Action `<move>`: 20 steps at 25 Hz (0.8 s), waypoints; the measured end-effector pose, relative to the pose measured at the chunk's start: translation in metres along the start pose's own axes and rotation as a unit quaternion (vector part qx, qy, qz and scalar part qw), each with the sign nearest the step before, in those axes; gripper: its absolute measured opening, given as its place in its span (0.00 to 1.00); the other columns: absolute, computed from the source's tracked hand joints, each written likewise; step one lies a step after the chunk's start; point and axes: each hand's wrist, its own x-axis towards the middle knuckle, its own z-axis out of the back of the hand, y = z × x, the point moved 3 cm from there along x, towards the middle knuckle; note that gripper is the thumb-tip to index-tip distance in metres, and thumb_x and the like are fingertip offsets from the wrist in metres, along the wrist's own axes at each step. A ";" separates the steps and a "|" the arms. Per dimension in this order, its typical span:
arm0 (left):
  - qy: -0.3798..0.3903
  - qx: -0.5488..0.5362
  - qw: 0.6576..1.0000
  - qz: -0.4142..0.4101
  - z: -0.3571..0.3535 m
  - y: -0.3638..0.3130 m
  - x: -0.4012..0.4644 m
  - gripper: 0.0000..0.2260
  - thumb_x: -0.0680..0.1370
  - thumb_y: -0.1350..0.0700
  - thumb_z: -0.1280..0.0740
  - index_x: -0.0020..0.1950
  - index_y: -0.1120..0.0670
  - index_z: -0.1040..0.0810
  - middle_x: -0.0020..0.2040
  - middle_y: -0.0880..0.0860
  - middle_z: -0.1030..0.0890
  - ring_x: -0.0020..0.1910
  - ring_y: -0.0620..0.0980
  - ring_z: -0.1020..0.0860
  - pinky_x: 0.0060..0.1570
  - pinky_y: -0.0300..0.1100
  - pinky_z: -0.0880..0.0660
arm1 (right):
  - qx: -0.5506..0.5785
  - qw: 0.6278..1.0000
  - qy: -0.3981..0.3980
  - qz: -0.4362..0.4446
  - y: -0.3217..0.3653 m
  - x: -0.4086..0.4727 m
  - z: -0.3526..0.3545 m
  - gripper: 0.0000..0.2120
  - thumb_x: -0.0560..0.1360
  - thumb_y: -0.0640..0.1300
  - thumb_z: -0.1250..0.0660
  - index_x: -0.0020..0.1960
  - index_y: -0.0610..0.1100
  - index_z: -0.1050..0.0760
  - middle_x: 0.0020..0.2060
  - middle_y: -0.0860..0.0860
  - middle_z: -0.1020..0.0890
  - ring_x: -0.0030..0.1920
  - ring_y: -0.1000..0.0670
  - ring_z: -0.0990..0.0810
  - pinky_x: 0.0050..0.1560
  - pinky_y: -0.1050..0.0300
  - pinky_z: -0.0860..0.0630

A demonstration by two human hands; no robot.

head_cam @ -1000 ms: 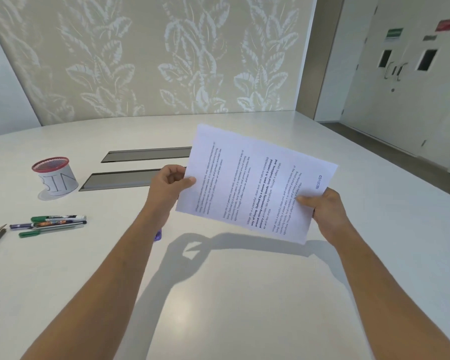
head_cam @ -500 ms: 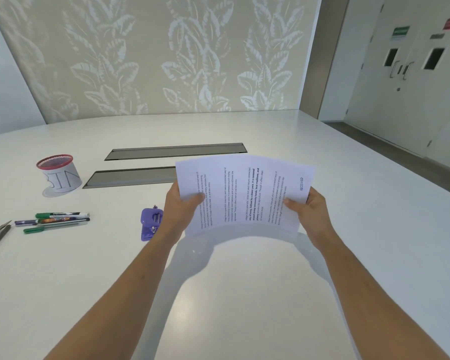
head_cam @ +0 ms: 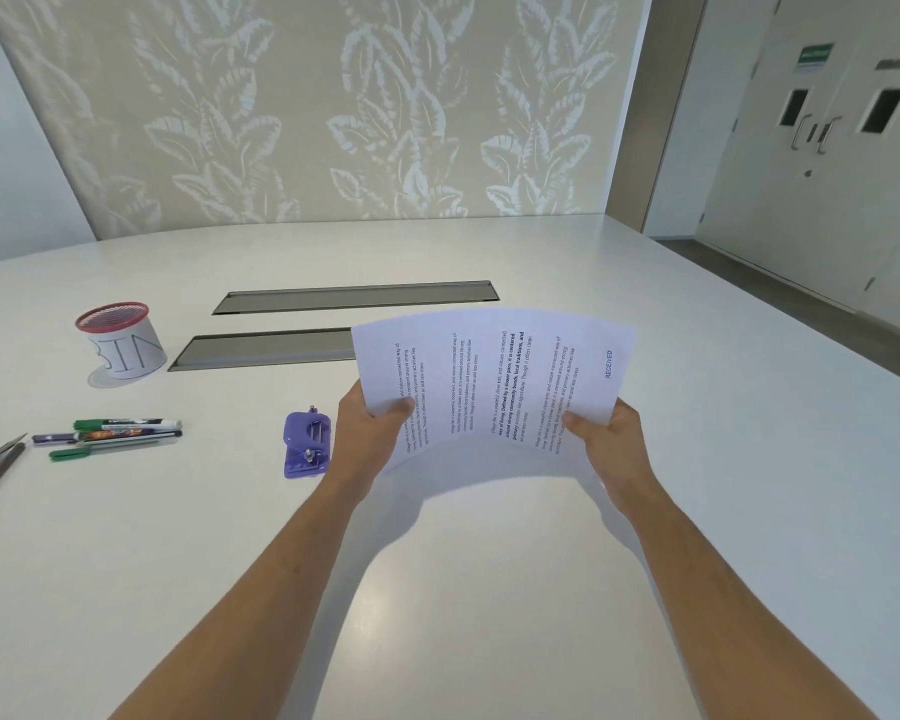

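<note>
- My left hand (head_cam: pixel 372 433) grips the left end of a printed sheet (head_cam: pixel 494 381), thumb on top.
- My right hand (head_cam: pixel 606 441) pinches its right end the same way.
- The sheet is held above the white desk (head_cam: pixel 489 615), bowed upward in the middle.
- A purple hole punch (head_cam: pixel 306 445) lies just left of my left hand.
- Pens (head_cam: pixel 115 433) and a red-rimmed bin cup (head_cam: pixel 120 340) sit farther left.

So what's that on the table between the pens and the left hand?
A small purple tool, perhaps a hole punch, lies between the pens and the left hand gripping the paper, in the head view.
</note>
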 end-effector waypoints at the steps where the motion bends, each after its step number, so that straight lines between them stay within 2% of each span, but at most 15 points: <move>1: 0.002 -0.004 1.000 0.001 0.000 0.001 0.000 0.13 0.75 0.62 0.30 0.54 0.46 0.22 0.50 0.44 0.16 0.48 0.47 0.17 0.45 0.45 0.21 | -0.002 1.000 0.001 -0.003 -0.002 -0.001 0.000 0.16 0.75 0.31 0.33 0.51 0.52 0.19 0.45 0.61 0.13 0.46 0.59 0.15 0.45 0.64 0.23; 6: 0.022 -0.047 0.999 0.003 0.001 -0.008 0.008 0.12 0.74 0.61 0.31 0.50 0.44 0.21 0.46 0.42 0.15 0.42 0.41 0.17 0.38 0.36 0.23 | 0.021 1.000 -0.011 -0.002 0.010 0.009 0.011 0.13 0.74 0.34 0.29 0.54 0.49 0.19 0.49 0.56 0.13 0.50 0.53 0.15 0.47 0.59 0.21; 10: 0.023 -0.113 0.993 0.017 -0.001 -0.011 0.011 0.12 0.70 0.60 0.30 0.50 0.47 0.20 0.48 0.47 0.14 0.43 0.46 0.17 0.43 0.44 0.23 | 0.143 0.986 -0.040 -0.075 0.004 0.007 0.019 0.10 0.74 0.38 0.28 0.54 0.44 0.22 0.48 0.50 0.14 0.51 0.44 0.16 0.45 0.52 0.19; 13: 0.012 -0.179 0.983 0.046 -0.009 -0.011 0.010 0.13 0.68 0.60 0.29 0.52 0.52 0.20 0.50 0.50 0.15 0.46 0.51 0.18 0.50 0.52 0.22 | 0.286 0.953 -0.002 -0.101 0.002 0.000 0.004 0.16 0.75 0.38 0.31 0.62 0.43 0.26 0.55 0.45 0.17 0.54 0.42 0.20 0.56 0.50 0.20; 15: 0.010 -0.215 0.974 0.072 -0.020 -0.009 0.005 0.15 0.68 0.61 0.29 0.54 0.54 0.21 0.51 0.52 0.15 0.48 0.54 0.18 0.53 0.55 0.24 | 0.332 0.937 0.037 -0.098 0.007 -0.005 -0.015 0.20 0.73 0.40 0.31 0.64 0.43 0.26 0.58 0.45 0.18 0.56 0.43 0.19 0.59 0.49 0.21; 17: 0.022 -0.241 0.966 0.092 -0.032 -0.006 -0.002 0.16 0.68 0.61 0.29 0.56 0.55 0.21 0.53 0.54 0.16 0.50 0.56 0.18 0.55 0.57 0.24 | 0.357 0.930 0.029 -0.086 0.011 -0.006 -0.032 0.21 0.73 0.36 0.31 0.65 0.43 0.24 0.59 0.46 0.16 0.57 0.46 0.17 0.56 0.51 0.19; 20: 0.044 -0.258 0.960 0.102 -0.042 0.000 -0.012 0.15 0.69 0.62 0.28 0.55 0.54 0.19 0.53 0.54 0.15 0.51 0.55 0.18 0.54 0.55 0.23 | 0.346 0.935 -0.043 -0.065 0.016 -0.001 -0.041 0.20 0.75 0.30 0.32 0.65 0.40 0.23 0.58 0.45 0.16 0.57 0.47 0.16 0.49 0.56 0.19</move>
